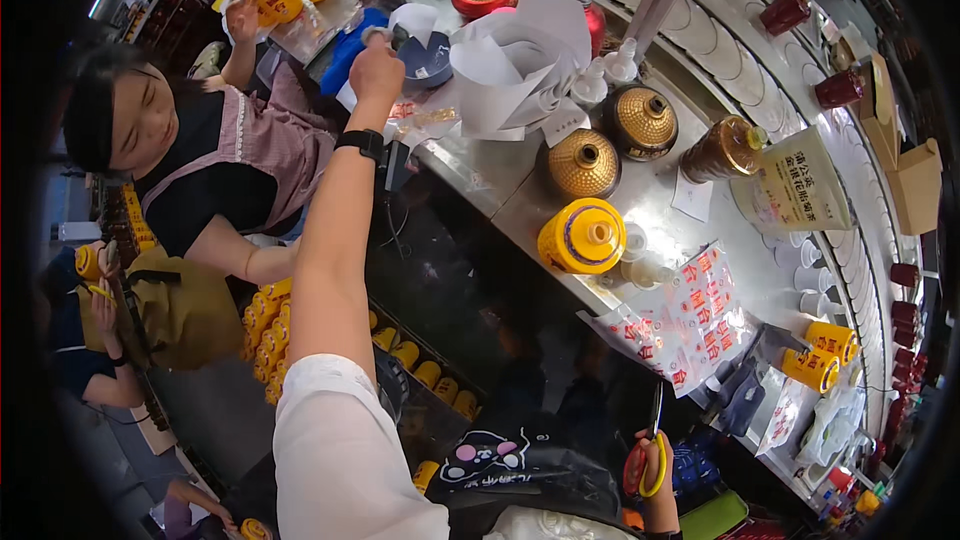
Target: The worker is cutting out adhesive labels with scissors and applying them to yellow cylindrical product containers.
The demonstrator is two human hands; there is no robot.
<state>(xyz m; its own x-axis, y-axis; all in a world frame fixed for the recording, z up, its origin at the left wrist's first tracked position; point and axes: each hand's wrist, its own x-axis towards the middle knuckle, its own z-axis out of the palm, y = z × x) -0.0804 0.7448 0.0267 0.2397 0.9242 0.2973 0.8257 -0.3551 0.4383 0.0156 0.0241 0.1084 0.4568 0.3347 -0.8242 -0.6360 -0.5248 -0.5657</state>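
Note:
My left arm stretches far across to the back of the bench. At its end my left hand (377,72) has its fingers closed beside a blue bowl (428,62), on a small pale thing I cannot make out. Low on the right, my right hand (652,480) grips scissors (634,468) with red and yellow handles, blades upward. Right of the bowl lies a heap of curled white paper (505,70). On the bench's near edge stand a yellow bottle (582,237) and two round gold-topped bottles (583,164) (640,122).
A brown bottle (718,150) and a printed pouch (795,182) stand farther right. Red-printed sheets (690,315) overhang the bench edge. A curved conveyor (765,65) carries dark red bottles. A co-worker (220,155) works at left; yellow bottles (268,335) fill crates below.

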